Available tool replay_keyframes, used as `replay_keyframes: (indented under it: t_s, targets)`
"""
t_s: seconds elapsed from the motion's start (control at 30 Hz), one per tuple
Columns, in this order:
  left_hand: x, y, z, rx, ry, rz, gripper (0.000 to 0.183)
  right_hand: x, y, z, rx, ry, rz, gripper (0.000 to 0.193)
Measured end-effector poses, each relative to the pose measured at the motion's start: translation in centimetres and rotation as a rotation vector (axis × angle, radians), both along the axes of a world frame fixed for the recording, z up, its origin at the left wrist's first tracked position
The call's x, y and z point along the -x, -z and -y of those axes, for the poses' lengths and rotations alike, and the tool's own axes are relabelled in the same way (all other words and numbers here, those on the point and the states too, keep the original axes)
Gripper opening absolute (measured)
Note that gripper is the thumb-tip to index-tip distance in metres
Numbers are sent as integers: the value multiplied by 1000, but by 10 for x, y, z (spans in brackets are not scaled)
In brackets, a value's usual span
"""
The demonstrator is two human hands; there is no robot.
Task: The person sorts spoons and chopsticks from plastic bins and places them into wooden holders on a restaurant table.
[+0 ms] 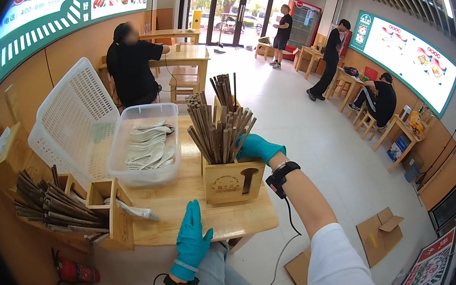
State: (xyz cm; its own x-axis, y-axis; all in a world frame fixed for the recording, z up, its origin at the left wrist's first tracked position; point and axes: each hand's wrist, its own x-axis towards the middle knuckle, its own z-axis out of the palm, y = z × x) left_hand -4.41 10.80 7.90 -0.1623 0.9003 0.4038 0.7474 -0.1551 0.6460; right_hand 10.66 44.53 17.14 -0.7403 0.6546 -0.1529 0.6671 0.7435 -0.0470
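Head view looks down on a wooden tabletop (237,220) in the middle of the frame. Right hand (257,147), in a teal glove, sits just right of centre, pressed against the right side of a bundle of dark chopsticks (221,129) that stand upright and fan out of a wooden holder (231,181). Its fingers curl around the sticks, though how many they grip I cannot tell, since the bundle hides them. A black band with a cable wraps that wrist.

Left hand (191,239), also gloved in teal, lies at lower centre with its fingers spread flat and straight, holding nothing, its palm over the near edge of the tabletop. It is apart from the holder, which stands just above and to the right of it.

Left of the holder is a clear plastic tub (147,177) with white spoons (153,148) piled inside. Behind the tub, at upper left, a white slotted basket (70,118) leans tilted. At far left a second wooden box (113,212) lies on its side at the tabletop's corner, with a heap of dark chopsticks (50,208) spilling leftward from it.

Two red extinguishers (75,284) lie on the floor at lower left. Flattened cardboard (382,234) lies on the floor at lower right. Other people sit and stand among tables in the upper half of the frame.
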Motion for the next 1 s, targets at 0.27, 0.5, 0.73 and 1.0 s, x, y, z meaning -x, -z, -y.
replay_keyframes:
  t_s: [0.27, 0.5, 0.73, 1.0]
  targets:
    - [-8, 24, -32, -31, 22, 84, 103, 1, -7, 6, -14, -86, -93, 29]
    - [-22, 48, -75, -98, -12, 387, 110, 1, 9, 5, 31, -44, -82, 40]
    - [-35, 58, -107, 9, -126, 855, 103, -12, 24, 34, -163, -159, -279, 18]
    - [-33, 58, -117, -32, -147, 930, 78, 5, 43, 31, -345, -208, -407, 15]
